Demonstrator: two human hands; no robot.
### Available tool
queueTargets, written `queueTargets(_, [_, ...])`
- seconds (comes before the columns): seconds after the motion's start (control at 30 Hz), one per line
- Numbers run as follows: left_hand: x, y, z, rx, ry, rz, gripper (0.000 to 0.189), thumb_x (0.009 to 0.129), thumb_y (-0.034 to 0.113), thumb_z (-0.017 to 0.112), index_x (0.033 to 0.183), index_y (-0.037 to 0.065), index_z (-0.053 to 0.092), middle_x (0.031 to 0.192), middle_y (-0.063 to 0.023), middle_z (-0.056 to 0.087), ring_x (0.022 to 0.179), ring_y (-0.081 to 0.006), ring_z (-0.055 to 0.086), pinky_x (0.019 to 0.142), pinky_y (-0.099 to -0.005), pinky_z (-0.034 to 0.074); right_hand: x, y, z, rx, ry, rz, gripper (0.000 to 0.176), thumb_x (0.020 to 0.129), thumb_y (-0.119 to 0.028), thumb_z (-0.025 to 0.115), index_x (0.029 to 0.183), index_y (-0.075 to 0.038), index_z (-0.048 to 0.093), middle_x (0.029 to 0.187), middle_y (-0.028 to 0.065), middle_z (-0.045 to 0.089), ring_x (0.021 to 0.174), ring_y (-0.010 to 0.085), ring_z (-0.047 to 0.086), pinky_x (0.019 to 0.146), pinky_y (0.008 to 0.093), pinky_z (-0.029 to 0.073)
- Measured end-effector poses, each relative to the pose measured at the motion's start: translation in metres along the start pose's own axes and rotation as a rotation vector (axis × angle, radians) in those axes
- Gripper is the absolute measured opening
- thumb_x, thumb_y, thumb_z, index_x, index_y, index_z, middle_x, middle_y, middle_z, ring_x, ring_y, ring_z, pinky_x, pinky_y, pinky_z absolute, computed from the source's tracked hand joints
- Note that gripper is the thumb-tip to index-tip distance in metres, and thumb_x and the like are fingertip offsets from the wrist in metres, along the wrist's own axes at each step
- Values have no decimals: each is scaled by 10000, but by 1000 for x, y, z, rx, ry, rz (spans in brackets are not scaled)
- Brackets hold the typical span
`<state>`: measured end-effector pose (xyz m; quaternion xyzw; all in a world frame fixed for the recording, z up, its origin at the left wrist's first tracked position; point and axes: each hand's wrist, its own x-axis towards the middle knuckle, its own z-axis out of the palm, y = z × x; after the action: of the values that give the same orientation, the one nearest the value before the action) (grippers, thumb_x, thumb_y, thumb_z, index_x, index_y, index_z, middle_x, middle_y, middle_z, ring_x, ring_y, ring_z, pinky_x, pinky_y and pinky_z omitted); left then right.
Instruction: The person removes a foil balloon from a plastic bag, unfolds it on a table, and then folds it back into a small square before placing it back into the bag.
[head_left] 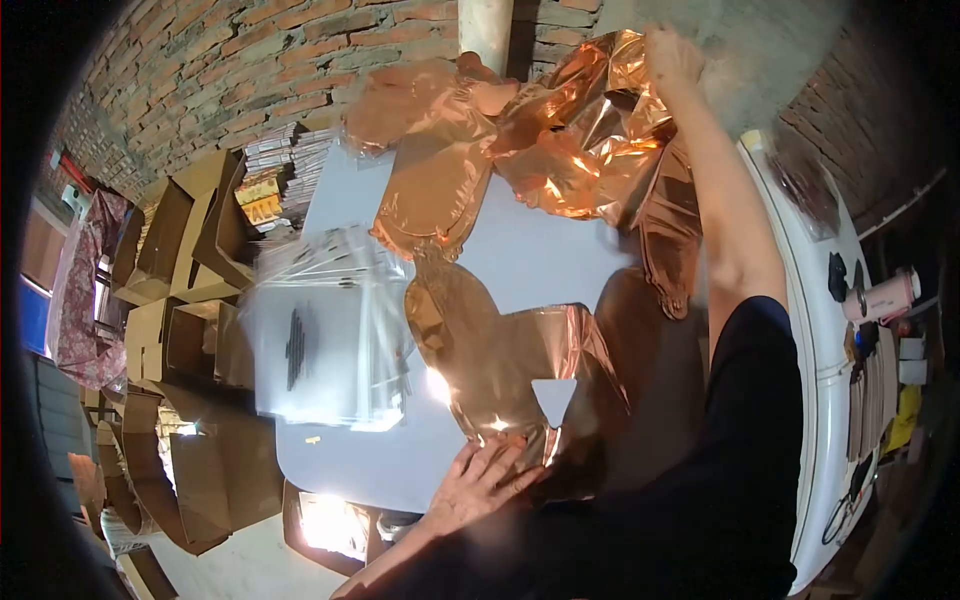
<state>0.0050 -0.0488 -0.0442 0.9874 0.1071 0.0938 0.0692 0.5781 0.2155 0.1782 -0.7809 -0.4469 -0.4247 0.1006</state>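
Copper-coloured foil balloons, flat and uninflated, lie across a pale table. My left hand rests on the lower edge of a smooth foil balloon, fingers stretched out and slightly apart. Up at the far right, my right hand is closed on a crumpled, shiny foil balloon that hangs in folds over the table's far side. Its fingertips are partly hidden by the foil. Another flat foil balloon lies between them, its narrow end by the smooth one.
A stack of clear plastic bags sits on the table's left. Open cardboard boxes and bundled packets stand further left. A brick wall closes off the back. A white surface holding a pink cup runs along the right.
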Motion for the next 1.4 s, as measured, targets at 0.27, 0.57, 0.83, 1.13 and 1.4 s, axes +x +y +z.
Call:
queueTargets(0.27, [7,1,-17,-377,-79,-135,545,938,377,643,1468,258,596,1654,-52,386,1526,-280,316,1256,-493,250,65,5,-26,228,477,62,234,1019,-226,510,1049,-64,675,1010,254,695,884,499,669,752,594,528])
queueTargets(0.57, [1,-3,3,-40,47,-1,558,943,363,649,1496,340,580,1624,-62,427,1502,-279,371,1246,-491,275,-107,-84,-23,353,181,-530,107,913,-142,632,1016,-143,603,975,78,609,727,328,707,597,467,555])
queueTargets(0.83, [10,8,-24,-292,70,-90,509,919,483,719,1362,234,688,1577,-103,471,1466,-327,405,1236,-520,280,-188,-98,10,224,-407,-526,207,936,-148,621,1122,-91,691,1053,135,665,824,338,730,669,478,587])
queueTargets(1.13, [6,11,-24,-311,140,-108,503,875,428,765,1322,202,721,1553,-132,496,1438,-363,426,1203,-536,297,-324,-61,-140,674,-112,-504,372,978,-299,670,1295,-107,633,1073,122,674,818,335,726,626,429,585])
queueTargets(1.4, [4,16,-38,-183,223,-135,650,895,517,720,1467,229,610,1546,-156,477,1387,-408,429,1162,-606,275,-440,-40,-196,338,-420,-119,507,937,-460,714,1316,-133,632,1072,114,690,801,329,740,624,446,602])
